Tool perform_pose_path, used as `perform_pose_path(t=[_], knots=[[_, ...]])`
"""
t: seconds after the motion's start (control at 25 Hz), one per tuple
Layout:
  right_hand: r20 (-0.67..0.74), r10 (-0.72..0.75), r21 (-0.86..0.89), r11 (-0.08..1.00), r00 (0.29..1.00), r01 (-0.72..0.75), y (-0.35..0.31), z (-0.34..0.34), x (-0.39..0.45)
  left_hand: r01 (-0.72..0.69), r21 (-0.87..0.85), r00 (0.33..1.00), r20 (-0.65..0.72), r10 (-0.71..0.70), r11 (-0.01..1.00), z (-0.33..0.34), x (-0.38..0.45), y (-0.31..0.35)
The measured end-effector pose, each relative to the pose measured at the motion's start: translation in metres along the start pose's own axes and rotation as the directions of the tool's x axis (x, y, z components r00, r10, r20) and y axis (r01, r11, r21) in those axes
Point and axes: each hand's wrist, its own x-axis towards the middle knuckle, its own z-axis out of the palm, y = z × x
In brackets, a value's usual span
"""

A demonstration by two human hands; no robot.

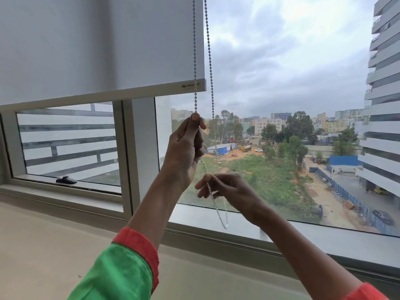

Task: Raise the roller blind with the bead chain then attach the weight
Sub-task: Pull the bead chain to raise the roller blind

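A white roller blind (104, 46) covers the upper left of the window, its bottom bar (121, 95) tilted across the frame. A white bead chain (210, 61) hangs in two strands at the blind's right edge and loops low in front of the sill. My left hand (186, 148) is raised and pinches the left strand just below the bottom bar. Lower and to the right, my right hand (227, 188) pinches the same strand between thumb and fingers. The chain's loop end (225, 225) dangles below my right hand. No weight is visible.
A beige window sill (54, 245) runs along the bottom. A grey window frame post (142, 148) stands left of my arms, with a black window handle (66, 180) on the left pane's lower rail. Large glass (303, 105) fills the right.
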Motion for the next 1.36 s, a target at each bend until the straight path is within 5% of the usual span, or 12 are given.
perform_pose_path(t=[0.12,0.32,0.6,0.84,1.08,1.36], knots=[[-0.001,0.078,0.009,0.997,0.997,-0.078,-0.012,-0.014,0.004,-0.009,0.061,1.0,0.011,0.009,0.998,-0.004,-0.007,-0.003],[-0.067,-0.037,0.147,0.988,0.997,0.047,-0.051,-0.032,0.033,0.04,0.005,0.999,-0.018,-0.04,0.999,-0.004,-0.028,-0.019],[-0.123,-0.098,0.517,0.843,0.988,0.148,-0.104,-0.026,0.05,0.098,0.096,0.995,-0.008,-0.097,0.991,0.001,-0.052,-0.034],[-0.343,-0.126,0.393,0.881,0.931,0.264,-0.109,-0.005,0.054,0.091,0.141,0.994,0.042,-0.098,0.986,0.003,-0.053,-0.04],[-0.352,-0.193,0.332,0.889,0.916,0.315,-0.088,0.002,0.039,0.166,0.275,0.982,0.044,-0.185,0.947,-0.021,-0.044,-0.042],[-0.296,-0.18,0.41,0.863,0.938,0.295,-0.06,0.019,0.021,0.005,0.195,1.0,-0.009,-0.003,0.981,-0.011,-0.001,0.008]])
